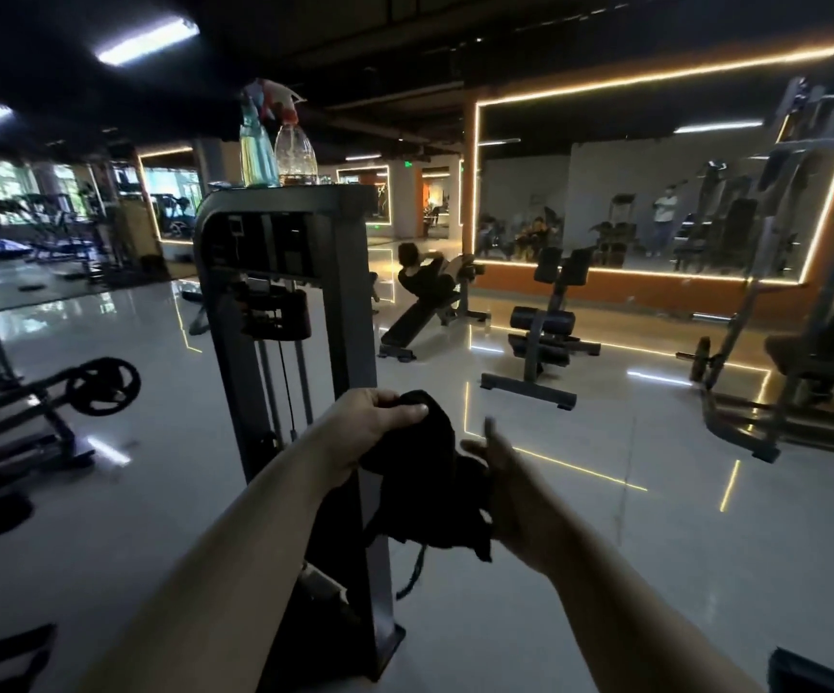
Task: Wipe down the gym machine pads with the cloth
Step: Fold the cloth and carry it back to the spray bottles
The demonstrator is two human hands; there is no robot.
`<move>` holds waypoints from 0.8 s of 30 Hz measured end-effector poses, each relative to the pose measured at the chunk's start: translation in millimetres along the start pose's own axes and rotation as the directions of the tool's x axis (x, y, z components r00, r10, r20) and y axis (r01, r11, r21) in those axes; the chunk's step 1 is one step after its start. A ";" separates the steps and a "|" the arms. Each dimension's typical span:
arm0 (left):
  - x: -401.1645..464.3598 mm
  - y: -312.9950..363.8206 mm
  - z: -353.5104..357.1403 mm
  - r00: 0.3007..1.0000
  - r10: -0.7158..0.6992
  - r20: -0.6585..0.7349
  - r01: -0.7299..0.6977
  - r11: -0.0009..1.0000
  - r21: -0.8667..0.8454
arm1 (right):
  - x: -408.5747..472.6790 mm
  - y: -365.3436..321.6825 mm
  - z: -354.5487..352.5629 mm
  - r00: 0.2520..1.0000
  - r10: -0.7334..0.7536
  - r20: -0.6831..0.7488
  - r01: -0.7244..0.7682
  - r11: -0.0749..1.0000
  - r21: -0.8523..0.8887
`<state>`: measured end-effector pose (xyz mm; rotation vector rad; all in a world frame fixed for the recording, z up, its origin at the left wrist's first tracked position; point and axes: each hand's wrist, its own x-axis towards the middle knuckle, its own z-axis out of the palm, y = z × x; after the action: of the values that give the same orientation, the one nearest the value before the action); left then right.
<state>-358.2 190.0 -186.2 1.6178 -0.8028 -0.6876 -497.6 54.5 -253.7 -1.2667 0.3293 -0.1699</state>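
A black cloth (pixel 427 485) hangs bunched between my two hands at chest height. My left hand (pixel 372 422) grips its upper end, thumb curled over the top. My right hand (pixel 502 485) is against the cloth's right side with blurred fingers pointing up; whether it grips the cloth is unclear. Directly behind the cloth stands a grey weight-stack machine tower (pixel 345 302). No pad of this machine shows in view.
Two spray bottles (pixel 280 142) stand on the tower's top. A person lies on a sit-up bench (pixel 425 312) beyond. A padded bench (pixel 542 337) is at centre right, a large rack (pixel 805 342) at right, and a plate-loaded machine (pixel 100 387) at left. The floor is glossy tile.
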 end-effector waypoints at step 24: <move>233.9 12.2 -123.9 0.929 -0.112 -0.354 -0.016 0.940 -0.340 | 267.0 -133.0 -41.7 0.939 -0.269 0.216 0.245 0.961 0.128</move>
<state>-122.6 72.7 -155.0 1.3954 -0.3464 -0.5001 -253.1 -103.9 -177.5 -1.2135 -0.0476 -0.2562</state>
